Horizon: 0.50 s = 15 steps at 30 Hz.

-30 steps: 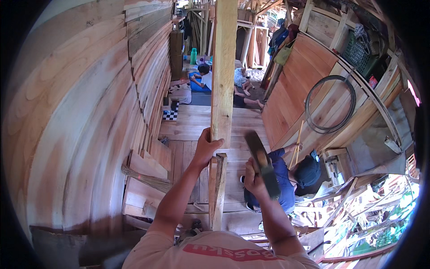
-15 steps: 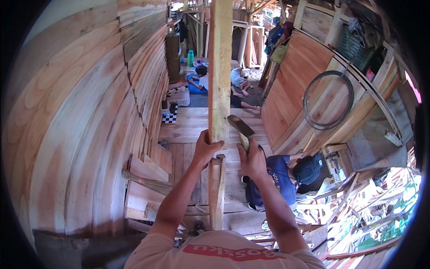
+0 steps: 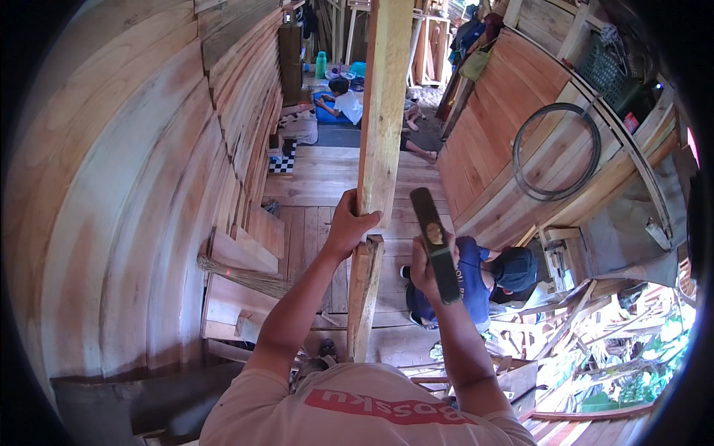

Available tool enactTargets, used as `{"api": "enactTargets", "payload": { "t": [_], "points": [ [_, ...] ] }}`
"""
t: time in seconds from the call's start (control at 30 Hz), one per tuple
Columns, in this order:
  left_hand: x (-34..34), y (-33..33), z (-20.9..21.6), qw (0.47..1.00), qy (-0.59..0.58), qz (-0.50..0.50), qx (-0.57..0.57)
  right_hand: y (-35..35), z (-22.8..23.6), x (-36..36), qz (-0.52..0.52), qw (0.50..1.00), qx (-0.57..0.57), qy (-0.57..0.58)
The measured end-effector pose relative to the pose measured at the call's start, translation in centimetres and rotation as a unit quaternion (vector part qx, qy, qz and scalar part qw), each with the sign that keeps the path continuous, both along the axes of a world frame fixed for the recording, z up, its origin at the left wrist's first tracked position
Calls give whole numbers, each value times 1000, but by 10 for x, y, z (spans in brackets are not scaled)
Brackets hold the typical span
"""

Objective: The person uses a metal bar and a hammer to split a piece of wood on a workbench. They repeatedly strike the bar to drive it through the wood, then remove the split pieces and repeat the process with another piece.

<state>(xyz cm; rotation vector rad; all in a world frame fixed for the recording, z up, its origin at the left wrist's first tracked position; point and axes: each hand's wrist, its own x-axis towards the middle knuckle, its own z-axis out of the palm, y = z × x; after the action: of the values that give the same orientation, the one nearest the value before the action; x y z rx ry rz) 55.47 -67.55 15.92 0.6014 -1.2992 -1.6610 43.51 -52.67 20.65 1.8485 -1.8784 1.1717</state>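
A long squared wooden beam (image 3: 384,111) runs up the middle of the head view. Just above its lower end, my left hand (image 3: 352,226) grips it, the thumb across the front face. Directly below, a second, narrower timber (image 3: 364,293) continues toward my body, its notched top close to the beam's end; whether they touch, I cannot tell. My right hand (image 3: 421,269) is closed around a hammer, to the right of the beam and apart from it. The dark metal hammer head (image 3: 437,249) is turned up toward me and hides most of the handle.
A plank wall (image 3: 141,223) rises at the left, with a twig broom (image 3: 245,273) beside it. Close by at the right crouches a person in a dark blue shirt (image 3: 470,279). A coiled black cable (image 3: 518,152) hangs on the right-hand boards. Other people (image 3: 346,104) rest farther back on the floor.
The hammer has come away from the beam toward me and to the right, and its head has turned upward. My left hand keeps its grip on the beam. The view has shifted slightly.
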Motion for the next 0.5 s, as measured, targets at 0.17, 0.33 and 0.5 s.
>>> {"api": "enactTargets", "payload": {
  "t": [0.17, 0.33, 0.5],
  "points": [
    [0, -2, 4, 1000, -24, 14, -1, -18, 29, 5, -57, 978, 125, -155],
    [13, -13, 9, 998, 8, -14, 62, 34, 2, 0, 3, 983, 17, -183],
    [29, -51, -6, 986, 86, -34, 141, 87, -54, -13, -80, 944, 119, -299]
  ]
}}
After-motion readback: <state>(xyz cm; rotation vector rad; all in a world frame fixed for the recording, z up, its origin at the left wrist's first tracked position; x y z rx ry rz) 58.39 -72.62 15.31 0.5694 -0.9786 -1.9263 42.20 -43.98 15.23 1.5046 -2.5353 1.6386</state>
